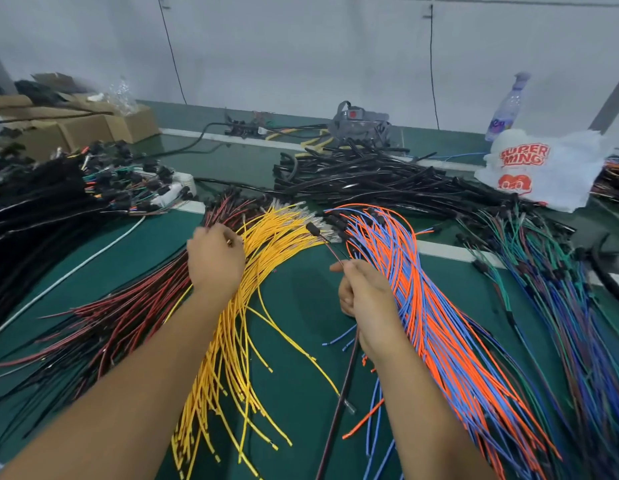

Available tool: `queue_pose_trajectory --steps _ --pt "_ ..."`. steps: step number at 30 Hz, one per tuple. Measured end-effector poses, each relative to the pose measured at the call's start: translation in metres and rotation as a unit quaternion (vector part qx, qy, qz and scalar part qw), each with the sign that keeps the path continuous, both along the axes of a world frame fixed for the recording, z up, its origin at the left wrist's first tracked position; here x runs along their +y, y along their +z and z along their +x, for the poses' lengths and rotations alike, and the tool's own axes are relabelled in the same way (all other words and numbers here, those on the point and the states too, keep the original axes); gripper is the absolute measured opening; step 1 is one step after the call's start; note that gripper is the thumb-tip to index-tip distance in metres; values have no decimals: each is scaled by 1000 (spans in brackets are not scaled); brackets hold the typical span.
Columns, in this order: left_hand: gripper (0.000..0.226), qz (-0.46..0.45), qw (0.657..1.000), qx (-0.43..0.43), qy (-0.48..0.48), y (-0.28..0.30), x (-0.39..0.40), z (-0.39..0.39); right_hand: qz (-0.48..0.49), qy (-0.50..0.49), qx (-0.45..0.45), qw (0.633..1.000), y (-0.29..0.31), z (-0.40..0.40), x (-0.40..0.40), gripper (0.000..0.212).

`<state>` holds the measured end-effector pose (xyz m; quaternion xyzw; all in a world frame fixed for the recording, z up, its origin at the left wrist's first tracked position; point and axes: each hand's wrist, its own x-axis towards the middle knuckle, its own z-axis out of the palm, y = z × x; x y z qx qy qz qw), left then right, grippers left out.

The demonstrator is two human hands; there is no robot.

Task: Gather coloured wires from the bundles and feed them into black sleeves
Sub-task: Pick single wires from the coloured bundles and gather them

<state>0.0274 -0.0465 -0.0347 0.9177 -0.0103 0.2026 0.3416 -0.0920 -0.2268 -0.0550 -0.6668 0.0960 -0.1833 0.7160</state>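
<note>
On a green table (294, 299), a thin red-black wire (330, 249) is pinched in the curled right hand (361, 292). The left hand (214, 258) is laid over the yellow bundle (263, 258), its fingers hidden; its grip cannot be told. Black sleeves (363, 178) are heaped behind.
</note>
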Motion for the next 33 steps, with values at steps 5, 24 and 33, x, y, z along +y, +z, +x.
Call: queue_pose_trajectory --steps 5,24,33 --pt "7 18 979 -77 -188 12 -32 -35 81 -77 -25 993 6 1 2 26" --pt "40 -327 842 279 -324 20 -90 -66 -86 -22 23 996 0 4 0 22" --pt "34 -664 658 259 -242 -4 -100 -62 -248 -143 37 957 13 -8 -1 41"
